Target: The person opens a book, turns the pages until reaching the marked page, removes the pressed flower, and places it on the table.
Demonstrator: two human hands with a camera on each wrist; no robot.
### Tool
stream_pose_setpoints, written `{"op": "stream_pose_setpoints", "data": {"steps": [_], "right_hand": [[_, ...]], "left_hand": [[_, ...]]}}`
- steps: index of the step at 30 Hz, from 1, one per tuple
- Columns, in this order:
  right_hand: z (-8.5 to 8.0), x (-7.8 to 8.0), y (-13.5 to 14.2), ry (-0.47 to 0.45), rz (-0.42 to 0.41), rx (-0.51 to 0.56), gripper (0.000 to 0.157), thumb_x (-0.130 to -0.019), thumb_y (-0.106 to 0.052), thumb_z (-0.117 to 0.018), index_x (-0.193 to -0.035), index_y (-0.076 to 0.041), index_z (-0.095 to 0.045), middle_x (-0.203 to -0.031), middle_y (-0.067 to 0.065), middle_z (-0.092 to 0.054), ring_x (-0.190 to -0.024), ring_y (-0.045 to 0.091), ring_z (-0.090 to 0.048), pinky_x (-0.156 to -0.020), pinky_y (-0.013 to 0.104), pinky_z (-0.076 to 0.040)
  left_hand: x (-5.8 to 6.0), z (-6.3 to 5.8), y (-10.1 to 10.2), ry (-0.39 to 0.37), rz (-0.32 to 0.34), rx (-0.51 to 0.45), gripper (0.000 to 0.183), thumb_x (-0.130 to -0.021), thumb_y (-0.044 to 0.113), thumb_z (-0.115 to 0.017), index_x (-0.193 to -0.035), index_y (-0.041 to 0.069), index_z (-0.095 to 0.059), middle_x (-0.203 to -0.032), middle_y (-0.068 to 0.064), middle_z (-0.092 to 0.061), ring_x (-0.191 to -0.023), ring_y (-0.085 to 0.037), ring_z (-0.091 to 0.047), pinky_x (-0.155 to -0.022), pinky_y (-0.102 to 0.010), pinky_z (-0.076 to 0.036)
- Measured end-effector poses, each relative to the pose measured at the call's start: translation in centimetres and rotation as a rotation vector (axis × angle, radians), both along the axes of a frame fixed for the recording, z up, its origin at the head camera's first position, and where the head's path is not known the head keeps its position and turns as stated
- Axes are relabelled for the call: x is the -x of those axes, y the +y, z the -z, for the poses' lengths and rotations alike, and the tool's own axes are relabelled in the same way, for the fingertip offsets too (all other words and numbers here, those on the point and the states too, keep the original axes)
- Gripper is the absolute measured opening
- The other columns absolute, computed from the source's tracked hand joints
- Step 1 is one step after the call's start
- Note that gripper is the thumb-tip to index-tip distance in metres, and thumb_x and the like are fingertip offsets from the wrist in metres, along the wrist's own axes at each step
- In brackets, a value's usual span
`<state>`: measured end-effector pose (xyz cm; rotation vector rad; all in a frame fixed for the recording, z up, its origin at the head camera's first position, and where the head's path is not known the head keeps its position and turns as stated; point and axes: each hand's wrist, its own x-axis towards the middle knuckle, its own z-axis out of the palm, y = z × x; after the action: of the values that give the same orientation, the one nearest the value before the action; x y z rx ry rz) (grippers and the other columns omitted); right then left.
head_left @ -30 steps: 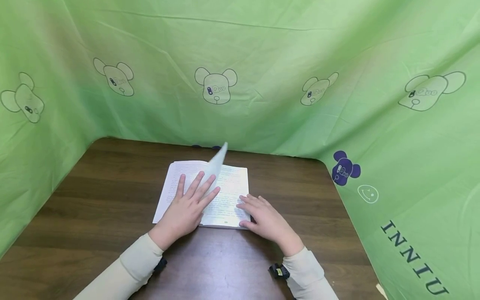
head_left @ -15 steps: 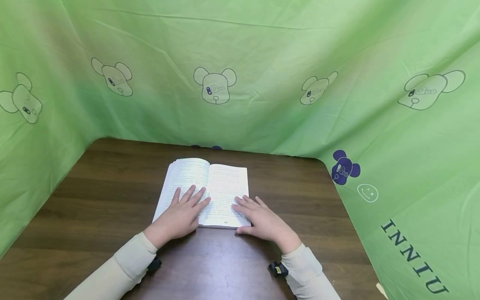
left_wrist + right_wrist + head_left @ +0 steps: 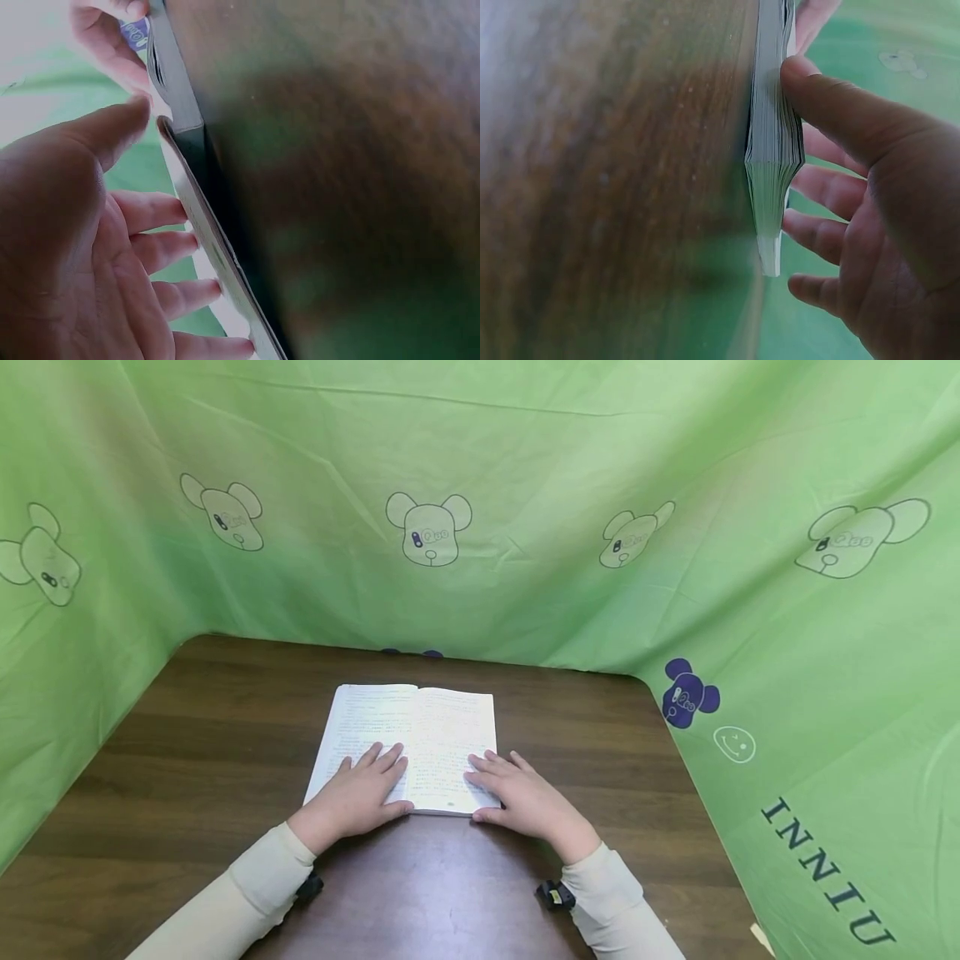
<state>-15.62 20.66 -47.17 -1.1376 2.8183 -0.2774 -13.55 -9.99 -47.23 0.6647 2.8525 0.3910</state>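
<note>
An open book (image 3: 450, 727) with printed text lies flat on the table, its spine running away from me. My left hand (image 3: 356, 797) rests on the lower part of the left page, fingers spread and thumb near the spine at the bottom edge. On the lower right corner of the right page lies my right hand (image 3: 528, 797), its thumb at the book's near edge. In the right wrist view the thick block of page edges (image 3: 772, 150) shows, with fingertips along the page side. The left wrist view shows the fingertips touching the thinner left side of the book (image 3: 214, 244).
The dark wooden table (image 3: 225, 735) reaches back to a green cloth (image 3: 525, 602) printed with bear heads, which hangs around its back and sides. Black wrist devices (image 3: 555, 895) sit at both sleeve cuffs. A small pale object (image 3: 762, 940) lies at the right edge.
A raised page has come down onto the left side, and the left pages now lie flatter. My left hand has drawn back toward me and left. The right hand has barely moved.
</note>
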Motion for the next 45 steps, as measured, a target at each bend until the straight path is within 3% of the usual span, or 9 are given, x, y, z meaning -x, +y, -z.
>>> {"op": "stream_pose_setpoints", "data": {"steps": [10, 17, 24, 32, 36, 40, 45], "right_hand": [[-0.6, 0.3, 0.2, 0.003, -0.033, 0.009, 0.048, -0.096, -0.043, -0.069, -0.134, -0.013, -0.069, -0.154, 0.006, -0.053, -0.147, 0.032, -0.044, -0.118, 0.064, -0.029], [-1.0, 0.2, 0.1, 0.045, -0.080, 0.016, 0.018, -0.100, -0.028, -0.067, -0.110, -0.017, -0.078, -0.142, 0.006, -0.064, -0.137, 0.033, -0.055, -0.114, 0.062, -0.038], [-1.0, 0.1, 0.1, 0.066, -0.090, 0.014, 0.006, -0.097, -0.020, -0.070, -0.092, -0.019, -0.074, -0.140, 0.007, -0.066, -0.134, 0.032, -0.058, -0.110, 0.059, -0.043], [-1.0, 0.1, 0.2, 0.062, -0.083, 0.031, 0.007, -0.095, -0.012, -0.070, -0.097, -0.017, -0.073, -0.140, 0.010, -0.065, -0.134, 0.032, -0.058, -0.109, 0.057, -0.045], [-0.9, 0.1, 0.2, 0.068, -0.072, 0.046, 0.014, -0.096, -0.010, -0.068, -0.109, -0.013, -0.073, -0.127, 0.005, -0.073, -0.132, 0.032, -0.060, -0.108, 0.056, -0.047], [-0.8, 0.4, 0.2, 0.136, -0.072, 0.067, 0.015, -0.098, -0.012, -0.066, -0.112, -0.012, -0.070, -0.103, -0.005, -0.075, -0.110, 0.022, -0.071, -0.098, 0.045, -0.054], [-0.8, 0.5, 0.3, 0.248, -0.041, 0.123, 0.008, -0.097, -0.016, -0.068, -0.104, -0.021, -0.068, -0.092, -0.013, -0.072, -0.081, 0.011, -0.069, -0.078, 0.034, -0.056]], "left_hand": [[0.0, 0.0, 0.6, -0.023, -0.018, 0.015, 0.078, -0.097, 0.054, -0.065, -0.155, 0.007, -0.044, -0.167, -0.010, -0.031, -0.154, -0.041, -0.025, -0.111, -0.075, -0.029], [0.0, 0.1, 0.7, -0.011, -0.043, 0.003, 0.077, -0.094, 0.052, -0.069, -0.152, 0.005, -0.048, -0.165, -0.012, -0.035, -0.152, -0.043, -0.028, -0.109, -0.076, -0.031], [0.2, 0.2, 0.8, -0.006, -0.055, -0.003, 0.077, -0.093, 0.051, -0.071, -0.150, 0.005, -0.050, -0.164, -0.012, -0.037, -0.151, -0.043, -0.031, -0.107, -0.076, -0.033], [0.3, -0.1, 1.1, 0.011, -0.077, -0.051, 0.074, -0.089, 0.048, -0.078, -0.147, 0.009, -0.052, -0.160, -0.014, -0.041, -0.150, -0.044, -0.032, -0.104, -0.079, -0.034], [0.0, -0.2, 1.3, 0.017, -0.053, -0.089, 0.062, -0.090, 0.039, -0.079, -0.143, 0.017, -0.059, -0.162, -0.014, -0.038, -0.152, -0.044, -0.025, -0.106, -0.081, -0.028], [-0.2, -0.2, 1.5, 0.030, -0.020, -0.085, 0.051, -0.092, 0.036, -0.077, -0.138, 0.018, -0.065, -0.163, -0.011, -0.037, -0.153, -0.045, -0.023, -0.107, -0.081, -0.026], [-0.2, -0.1, 1.6, 0.036, -0.021, -0.082, 0.057, -0.091, 0.049, -0.075, -0.138, 0.019, -0.066, -0.163, -0.011, -0.038, -0.153, -0.045, -0.023, -0.106, -0.082, -0.026]]}}
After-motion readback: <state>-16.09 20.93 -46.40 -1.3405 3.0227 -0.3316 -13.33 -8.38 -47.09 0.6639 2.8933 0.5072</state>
